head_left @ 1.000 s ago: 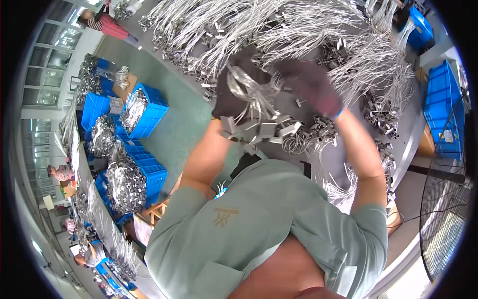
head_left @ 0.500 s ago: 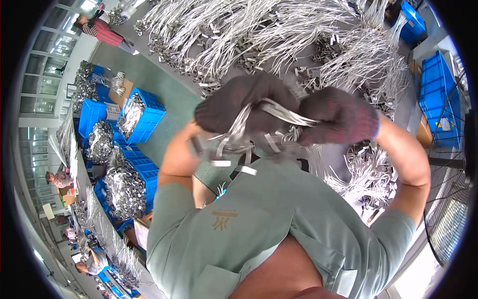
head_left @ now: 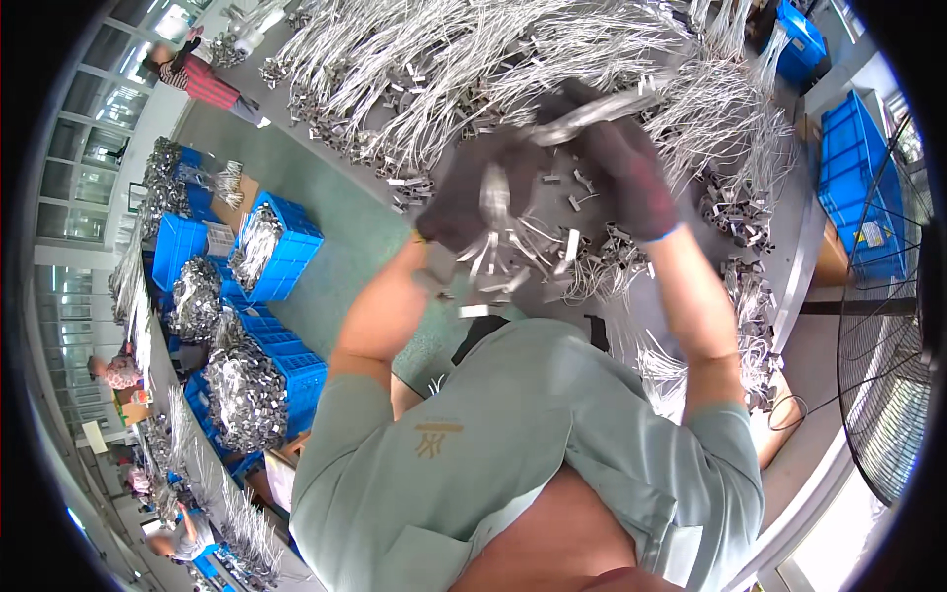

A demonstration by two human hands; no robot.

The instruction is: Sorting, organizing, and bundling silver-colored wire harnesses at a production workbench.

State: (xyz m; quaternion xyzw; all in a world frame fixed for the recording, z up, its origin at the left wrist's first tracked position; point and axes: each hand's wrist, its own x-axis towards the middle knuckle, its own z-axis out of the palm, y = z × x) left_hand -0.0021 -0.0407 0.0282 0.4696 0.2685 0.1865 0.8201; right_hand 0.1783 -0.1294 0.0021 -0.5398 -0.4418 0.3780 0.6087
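Dark knitted gloves cover both my hands. My left hand (head_left: 469,192) is closed round a bundle of silvery wires (head_left: 496,192), whose lower ends hang in front of my chest with small white and grey metal pieces on them. Further right and a little higher, my right hand (head_left: 633,178) grips the wire strands (head_left: 597,111) that stretch across its fingers toward the upper right. Motion smears both gloves and the bundle, so single fingers are hard to make out. Under the hands, loose wires with metal ends (head_left: 592,271) lie on the grey table (head_left: 533,291).
Large heaps of similar wires (head_left: 424,59) cover the table's far side. Blue crates (head_left: 286,252) filled with wire bundles stand at the left on a green floor (head_left: 345,227). Another blue crate (head_left: 858,187) and a black wire-cage fan (head_left: 878,345) are at the right. Several people work farther off.
My right hand has moved left and away from my body, drawing its arm inward. The wire strands now point to the upper right. My left hand has shifted slightly, still holding the bundle.
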